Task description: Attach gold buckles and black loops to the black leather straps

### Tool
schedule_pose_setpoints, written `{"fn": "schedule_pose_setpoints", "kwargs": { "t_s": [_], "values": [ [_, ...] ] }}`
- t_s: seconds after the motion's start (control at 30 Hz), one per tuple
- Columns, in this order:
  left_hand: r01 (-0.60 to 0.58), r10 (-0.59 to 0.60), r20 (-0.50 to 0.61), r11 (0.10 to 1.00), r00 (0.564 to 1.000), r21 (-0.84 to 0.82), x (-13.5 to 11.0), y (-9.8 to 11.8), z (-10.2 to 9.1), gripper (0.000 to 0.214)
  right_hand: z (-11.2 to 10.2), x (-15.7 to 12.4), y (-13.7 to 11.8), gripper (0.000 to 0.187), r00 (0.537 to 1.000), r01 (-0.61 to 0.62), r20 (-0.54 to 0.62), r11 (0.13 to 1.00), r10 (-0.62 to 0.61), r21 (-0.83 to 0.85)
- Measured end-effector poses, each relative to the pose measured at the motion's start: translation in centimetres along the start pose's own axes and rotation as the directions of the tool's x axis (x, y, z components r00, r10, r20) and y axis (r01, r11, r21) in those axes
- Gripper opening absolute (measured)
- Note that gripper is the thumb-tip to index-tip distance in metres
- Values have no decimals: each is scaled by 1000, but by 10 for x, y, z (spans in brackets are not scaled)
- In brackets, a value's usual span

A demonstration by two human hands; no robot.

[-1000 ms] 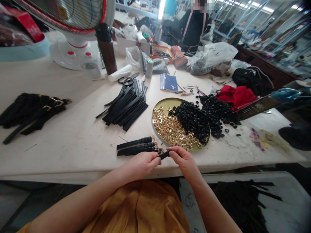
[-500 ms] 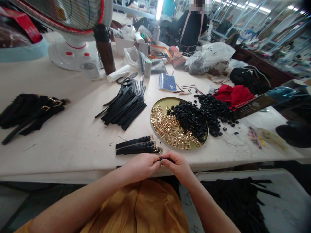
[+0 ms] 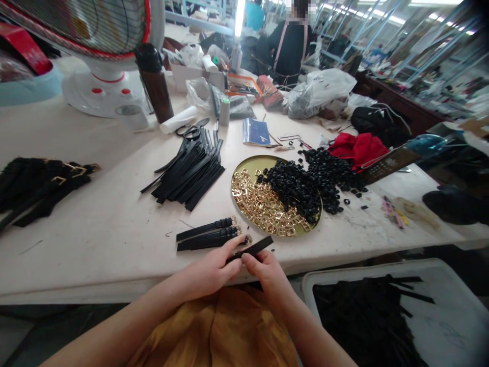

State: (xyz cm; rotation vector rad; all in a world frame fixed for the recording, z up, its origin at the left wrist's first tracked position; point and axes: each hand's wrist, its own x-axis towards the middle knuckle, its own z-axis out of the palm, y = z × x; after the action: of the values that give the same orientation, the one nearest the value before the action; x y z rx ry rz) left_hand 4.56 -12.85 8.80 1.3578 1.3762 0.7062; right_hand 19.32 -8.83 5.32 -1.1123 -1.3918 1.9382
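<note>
A black strap [image 3: 260, 245] lies across both my hands at the table's front edge, its flat end pointing up to the right. My right hand [image 3: 266, 269] pinches it with the thumb on top. My left hand [image 3: 214, 266] grips the strap's lower-left part between thumb and forefinger; that end is partly hidden. Just beyond my left hand lie several black straps with gold buckles [image 3: 208, 235]. Farther off is a round gold tray [image 3: 244, 164] holding loose gold buckles [image 3: 263, 201] and small black loops [image 3: 294, 186], which spill over its right side.
A pile of black strips [image 3: 187, 173] with scissors [image 3: 190, 131] lies beyond the buckled straps. More buckled straps [image 3: 34, 183] are at left. A fan [image 3: 103, 92] and dark bottle [image 3: 155, 84] stand behind. A white bin [image 3: 451, 306] of black strips sits below right.
The strap has turned and now shows its length, pointing up to the right. My left forefinger has stretched out, and the view has shifted slightly.
</note>
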Motion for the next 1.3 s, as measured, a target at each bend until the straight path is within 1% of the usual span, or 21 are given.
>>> {"fn": "schedule_pose_setpoints", "kwargs": {
  "t_s": [0.07, 0.17, 0.23, 0.27, 0.3, 0.37, 0.43, 0.47, 0.53, 0.6, 0.67, 0.73, 0.77, 0.83, 0.9, 0.93, 0.97, 1.03, 1.1, 1.23, 1.3],
  "values": [
    [5, -7, -41, 999, 999, -38, 3, -1, -4, 34, -5, 1, -6, 30, 999, 38, -6, 998, -38, -49],
    [86, -100, -102, 986, 990, -140, 6, -3, -8, 26, -32, 14, -17, 32, 991, 95, -85, 989, -105, -112],
    [135, -161, -101, 965, 982, -225, 7, -3, -8, 27, -55, 30, -22, 33, 970, 134, -164, 956, -181, -259],
    [145, -175, -95, 954, 980, -264, 7, -3, -8, 27, -66, 38, -24, 31, 953, 145, -191, 907, -235, -395],
    [149, -182, -89, 944, 979, -294, 8, -3, -8, 27, -75, 46, -27, 27, 934, 147, -196, 819, -300, -554],
    [146, -185, -89, 934, 979, -327, 9, -3, -6, 26, -86, 61, -30, 20, 921, 124, -111, 551, -374, -825],
    [142, -180, -86, 932, 980, -333, 11, -4, -5, 26, -86, 71, -33, 14, 942, 81, -17, 276, -336, -958],
    [140, -177, -83, 934, 981, -329, 12, -5, -4, 26, -84, 74, -34, 13, 955, 55, 1, 173, -297, -983],
    [138, -170, -73, 938, 983, -317, 12, -7, -4, 27, -77, 77, -36, 14, 970, 13, 2, 43, -243, -999],
    [137, -163, -59, 942, 985, -307, 12, -8, -4, 27, -74, 79, -37, 12, 973, 12, 11, 0, -233, -1000],
    [135, -157, -48, 943, 986, -304, 12, -9, -4, 27, -75, 79, -37, 13, 965, 37, 30, 22, -259, -999],
    [133, -155, -49, 942, 987, -308, 13, -8, -5, 27, -78, 78, -37, 17, 947, 67, 27, 116, -319, -991],
    [129, -154, -60, 942, 986, -309, 14, -6, -5, 27, -80, 76, -37, 18, 936, 89, 12, 204, -351, -975],
    [102, -142, -110, 945, 984, -310, 18, -3, -5, 27, -78, 70, -39, 18, 929, 154, -33, 468, -368, -870],
    [57, -116, -176, 949, 978, -309, 24, 1, -5, 27, -68, 61, -42, 18, 944, 201, -82, 755, -319, -624],
    [36, -102, -199, 950, 975, -309, 27, 3, -4, 27, -60, 55, -42, 18, 955, 203, -98, 858, -279, -472],
    [18, -89, -216, 950, 972, -311, 30, 5, -3, 27, -51, 49, -43, 19, 964, 195, -108, 924, -242, -330],
    [-7, -68, -232, 951, 970, -308, 34, 8, 1, 28, -32, 39, -40, 19, 971, 185, -124, 973, -202, -138],
    [-11, -60, -250, 961, 966, -275, 36, 10, 5, 28, -17, 33, -33, 15, 968, 200, -142, 978, -207, -62],
    [45, -88, -289, 987, 953, -153, 35, 9, 10, 23, -6, 31, -16, 11, 951, 234, -175, 964, -254, -125],
    [73, -103, -297, 991, 949, -110, 34, 6, 8, 22, -10, 31, -13, 11, 957, 228, -128, 949, -259, -217]
  ]
}}
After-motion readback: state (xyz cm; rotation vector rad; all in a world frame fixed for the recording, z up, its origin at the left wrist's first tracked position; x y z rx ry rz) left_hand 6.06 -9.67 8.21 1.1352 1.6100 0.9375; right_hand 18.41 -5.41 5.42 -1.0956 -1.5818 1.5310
